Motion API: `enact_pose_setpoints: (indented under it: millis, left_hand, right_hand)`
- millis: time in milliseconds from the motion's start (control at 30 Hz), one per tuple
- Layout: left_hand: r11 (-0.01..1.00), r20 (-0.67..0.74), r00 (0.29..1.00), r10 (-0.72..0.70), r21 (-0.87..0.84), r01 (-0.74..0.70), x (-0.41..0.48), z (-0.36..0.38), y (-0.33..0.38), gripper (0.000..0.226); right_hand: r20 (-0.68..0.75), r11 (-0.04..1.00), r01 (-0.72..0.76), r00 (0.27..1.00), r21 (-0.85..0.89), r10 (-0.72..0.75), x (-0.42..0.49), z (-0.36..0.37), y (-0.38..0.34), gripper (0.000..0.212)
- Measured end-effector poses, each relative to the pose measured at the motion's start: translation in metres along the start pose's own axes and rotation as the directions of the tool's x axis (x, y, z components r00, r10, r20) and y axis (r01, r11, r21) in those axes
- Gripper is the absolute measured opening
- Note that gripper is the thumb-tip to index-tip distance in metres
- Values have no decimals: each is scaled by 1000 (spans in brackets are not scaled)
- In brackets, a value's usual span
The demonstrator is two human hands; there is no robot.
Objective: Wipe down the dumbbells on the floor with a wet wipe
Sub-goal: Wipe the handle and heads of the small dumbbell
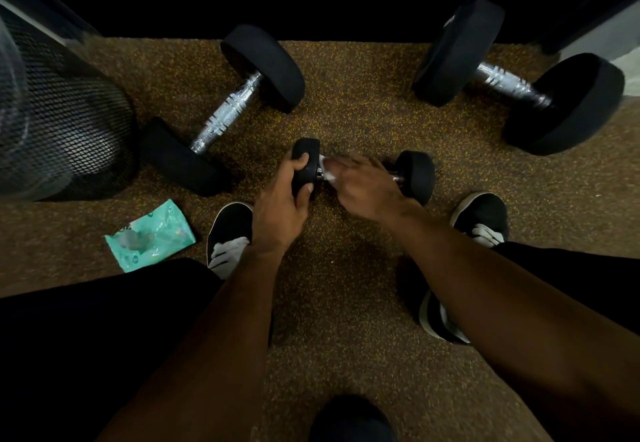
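No legible text or numbers noted; printing on teal wipes packet [150,235] too blurred to read.

Dim, wide-angle view; dark corners, edges bent, slight motion blur.
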State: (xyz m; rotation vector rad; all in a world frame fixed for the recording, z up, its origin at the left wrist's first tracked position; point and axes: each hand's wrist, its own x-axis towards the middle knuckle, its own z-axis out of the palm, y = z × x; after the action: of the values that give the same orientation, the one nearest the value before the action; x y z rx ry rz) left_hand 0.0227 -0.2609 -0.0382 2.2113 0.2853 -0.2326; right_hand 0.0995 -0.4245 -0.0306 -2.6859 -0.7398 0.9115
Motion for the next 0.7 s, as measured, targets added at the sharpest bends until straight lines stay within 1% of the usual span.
enact_pose_setpoints:
  millis: [67,133,200,233,300,367,400,433,467,500,533,600,700]
  left_hand:
    - [999,-8,1000,-30,-13,30,1,-3,2,34]
    - [998,-20,998,-61,-10,61,8,-9,6,31]
    - [997,14,997,-77,19,77,17,-13,10,42]
    - [996,46,995,-84,44,82,21,-13,10,47]
    - [991,79,992,-102,90,95,26,-11,9,49]
    - [992,66,992,-105,79,99,24,-9,6,48]
    - [994,56,994,-97,60,94,21,-8,4,48]
    - [996,51,995,-87,39,85,18,-8,3,47]
    - [997,51,996,-75,17,75,15,-7,1,47]
    - [998,57,996,-64,-4,64,12,-8,-3,47]
    - [998,65,996,-56,-25,58,10,-8,-5,47]
    - [996,82,995,-63,-63,68,8,-9,-10,46]
    - [991,90,993,-82,-94,90,7,-11,-9,44]
  right_hand:
    - [39,999,-20,999,48,18,15,-6,-4,41]
    - [61,999,-9,998,40,6,18,-7,-2,38]
    - [20,997,72,997,28,-73,5,-4,6,46]
    - [-8,994,111,994,-9,-111,-5,-2,10,52]
    - [-45,991,120,991,-65,-124,-23,-1,20,59]
    - [-74,997,65,995,-33,-67,-29,-2,23,58]
    - [-64,1000,5,998,3,-5,-28,-7,19,55]
    - [-34,996,-63,997,60,66,-20,-9,16,50]
    - [11,989,-104,995,103,104,-11,-10,12,46]
    - [58,986,-107,993,131,100,-3,-9,4,42]
    - [86,989,-70,995,134,58,2,-4,-2,39]
    - [74,992,6,997,126,-15,4,9,-9,38]
    - [3,998,17,1000,59,-17,-17,12,2,53]
